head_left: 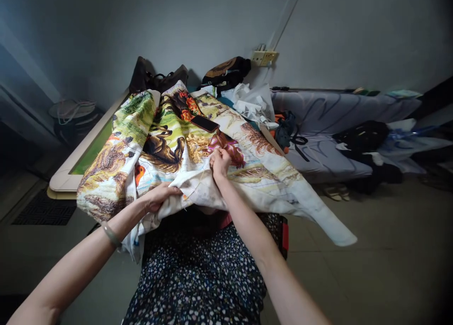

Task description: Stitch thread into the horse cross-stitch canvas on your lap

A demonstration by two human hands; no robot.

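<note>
A large embroidered cloth (170, 141), stitched with horses, flowers and trees, spreads over a table and hangs down over my lap. At its near edge, my left hand (161, 196) grips a fold, thumb on top and fingers partly hidden beneath. My right hand (220, 163) is closed in a pinch just above the cloth, beside a pink stitched patch. What its fingertips hold is too small to make out. Between both hands the white edge is raised in a ridge. A dark phone (205, 123) lies on the cloth beyond my right hand.
The table's pale rim (63, 178) shows at left. Dark bags (226, 71) and white plastic bags (255, 102) crowd the far side by the wall. A grey sofa (311, 148) with clothes on it stands at right. A round stool (72, 110) stands at far left.
</note>
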